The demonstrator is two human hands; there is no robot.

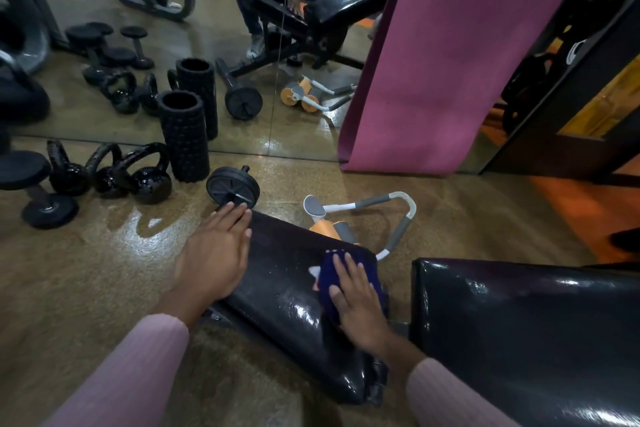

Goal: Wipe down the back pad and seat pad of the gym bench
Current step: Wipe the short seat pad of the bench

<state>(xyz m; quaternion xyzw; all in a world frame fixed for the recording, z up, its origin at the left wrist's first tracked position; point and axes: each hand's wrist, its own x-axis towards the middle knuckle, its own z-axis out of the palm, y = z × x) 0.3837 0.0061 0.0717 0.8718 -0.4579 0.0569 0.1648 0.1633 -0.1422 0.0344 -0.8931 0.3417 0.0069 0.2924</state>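
The black seat pad (287, 291) of the gym bench lies in front of me, shiny and worn. The larger black back pad (519, 329) rises to its right, across a narrow gap. My right hand (356, 302) presses flat on a dark blue cloth (346, 263) at the seat pad's right edge. My left hand (214, 253) rests flat on the seat pad's far left corner, fingers spread, holding nothing.
A mirror wall faces me. Along it on the floor stand kettlebells (138, 177), a dumbbell (38, 191), a foam roller (185, 135) and an ab wheel (232, 187). An orange-and-white ab roller (360, 218) lies behind the seat pad. A pink mat (457, 55) leans at right.
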